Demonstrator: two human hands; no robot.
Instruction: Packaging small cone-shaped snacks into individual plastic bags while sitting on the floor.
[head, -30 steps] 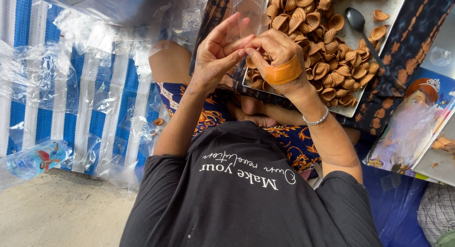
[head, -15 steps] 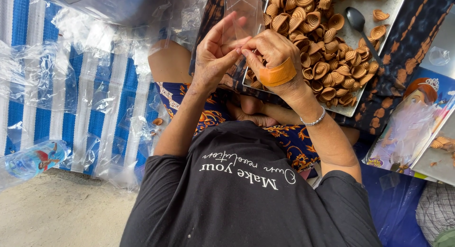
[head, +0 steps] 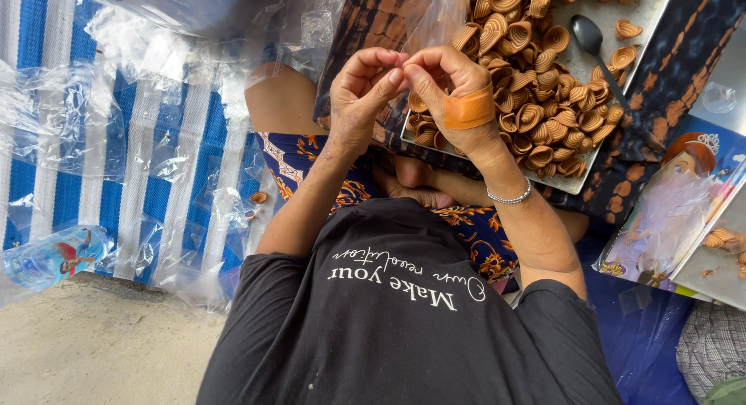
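Observation:
My left hand (head: 359,94) and my right hand (head: 454,90) meet in front of me, fingertips pinched together on the edge of a small clear plastic bag (head: 439,17) that rises above them. My right hand has an orange plaster across its back and a silver bracelet (head: 509,197) on the wrist. Just behind the hands a metal tray (head: 637,20) holds a heap of brown shell-shaped snacks (head: 536,86), with a dark spoon (head: 594,44) lying among them.
Several empty clear bags (head: 116,133) lie on a blue-and-white striped mat at the left, with a plastic bottle (head: 50,257) near its edge. A picture book (head: 676,195) and another tray with loose snacks sit at the right. One snack (head: 259,197) lies by my knee.
My left fingers have curled from spread to pinched against the right fingertips. Both hands rose slightly, and the bag has shifted to the right above them.

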